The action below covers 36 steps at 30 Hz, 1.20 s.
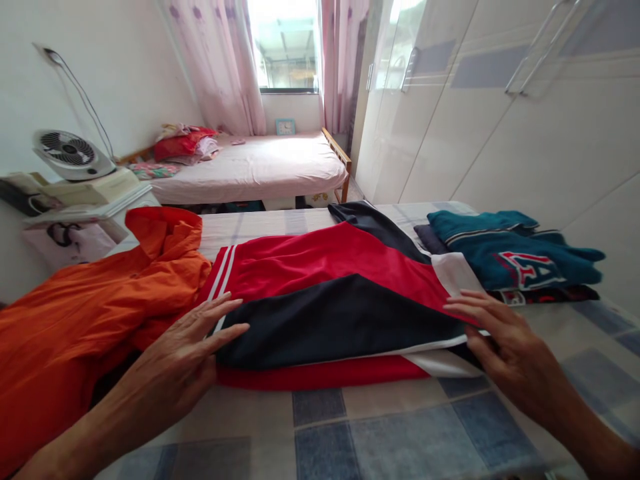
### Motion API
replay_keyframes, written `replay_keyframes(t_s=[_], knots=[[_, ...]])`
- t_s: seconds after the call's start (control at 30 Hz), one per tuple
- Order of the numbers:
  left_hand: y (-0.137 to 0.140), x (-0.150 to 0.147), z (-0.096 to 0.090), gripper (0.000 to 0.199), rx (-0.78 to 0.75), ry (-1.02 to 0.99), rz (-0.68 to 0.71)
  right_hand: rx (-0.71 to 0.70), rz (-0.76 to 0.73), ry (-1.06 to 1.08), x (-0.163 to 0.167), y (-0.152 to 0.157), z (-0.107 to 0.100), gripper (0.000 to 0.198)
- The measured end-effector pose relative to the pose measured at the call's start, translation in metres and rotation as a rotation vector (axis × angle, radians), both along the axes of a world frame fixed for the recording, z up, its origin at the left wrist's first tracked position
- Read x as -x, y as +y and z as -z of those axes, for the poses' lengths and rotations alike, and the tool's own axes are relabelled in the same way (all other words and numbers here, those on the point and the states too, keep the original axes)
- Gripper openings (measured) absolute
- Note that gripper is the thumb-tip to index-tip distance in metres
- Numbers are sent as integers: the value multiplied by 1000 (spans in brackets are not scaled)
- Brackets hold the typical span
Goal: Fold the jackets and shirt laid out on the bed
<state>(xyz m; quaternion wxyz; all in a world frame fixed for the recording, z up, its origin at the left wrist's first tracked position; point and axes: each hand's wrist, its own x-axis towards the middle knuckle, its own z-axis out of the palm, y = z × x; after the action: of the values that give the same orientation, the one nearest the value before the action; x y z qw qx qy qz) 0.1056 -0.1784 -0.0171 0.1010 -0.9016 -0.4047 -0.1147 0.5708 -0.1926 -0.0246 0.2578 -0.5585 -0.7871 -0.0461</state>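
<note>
A red, navy and white jacket [305,260] lies spread on the bed in front of me, one dark sleeve [345,327] folded across its near side. At the jacket's left end, by the white stripes, my left hand [195,347] rests with its fingers apart. My right hand [500,333] is at the opposite end, fingers stretched over the white part and the tip of the sleeve. Neither hand is closed round the cloth. The second dark sleeve [370,223] lies along the far side.
An orange hooded jacket [150,287] lies at the left. Folded clothes, with a teal top [515,247] uppermost, are at the right. Beneath is a checked bedsheet [390,433]. Beyond stand a second bed [265,163], white wardrobes [475,127] and a fan [73,153] on a cabinet.
</note>
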Motion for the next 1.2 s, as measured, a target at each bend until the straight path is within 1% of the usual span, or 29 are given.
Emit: replay_keyframes(t_s=[0.07, 0.13, 0.2, 0.23, 0.3, 0.33, 0.4, 0.47, 0.5, 0.53, 0.6, 0.63, 0.73, 0.8, 0.87, 0.97, 1.0, 1.07, 1.13, 1.2], knots=[[3, -4, 4, 50, -33, -1, -41, -14, -34, 3, 22, 6, -2, 35], [9, -2, 15, 51, -43, 26, -67, 60, -98, -53, 38, 13, 6, 35], [18, 3, 26, 44, 52, 49, -83, 195, -156, -110, 45, 22, 15, 33], [24, 6, 28, 39, 117, 42, -96, 266, -177, -117, 45, 27, 17, 31], [41, 9, 23, 35, 219, 3, -149, 365, -182, -87, 39, 43, 13, 31], [52, 9, 18, 35, 240, -21, -183, 377, -170, -64, 36, 56, 8, 32], [83, 6, 6, 38, 254, -48, -265, 332, -107, -23, 28, 90, -5, 35], [121, 3, -2, 40, 272, -38, -343, 278, 23, -9, 23, 135, -12, 38], [141, 2, -2, 41, 280, -30, -376, 289, 109, -16, 21, 160, -12, 41], [160, 2, -1, 42, 289, -21, -405, 333, 205, -30, 19, 184, -10, 43], [191, 3, 6, 43, 303, -14, -446, 360, 308, -39, 17, 227, -1, 47], [203, 4, 9, 43, 317, -12, -460, 371, 354, -39, 16, 245, 4, 48], [220, 5, 18, 29, 358, -22, -503, 393, 483, -24, 18, 280, 20, 49], [224, 5, 22, 25, 365, -42, -560, 405, 548, -14, 22, 290, 26, 50], [226, 5, 26, 29, 361, -68, -641, 405, 581, -9, 25, 293, 30, 48], [233, 6, 30, 33, 382, -101, -723, 424, 598, 12, 26, 295, 31, 38], [235, 7, 30, 33, 401, -106, -721, 435, 601, 30, 26, 295, 30, 33], [239, 10, 25, 32, 455, -107, -672, 446, 595, 84, 25, 297, 24, 27], [241, 13, 15, 27, 509, -101, -593, 431, 568, 160, 24, 298, 14, 24], [237, 15, 0, 20, 522, -101, -521, 398, 514, 252, 23, 294, -2, 26]])
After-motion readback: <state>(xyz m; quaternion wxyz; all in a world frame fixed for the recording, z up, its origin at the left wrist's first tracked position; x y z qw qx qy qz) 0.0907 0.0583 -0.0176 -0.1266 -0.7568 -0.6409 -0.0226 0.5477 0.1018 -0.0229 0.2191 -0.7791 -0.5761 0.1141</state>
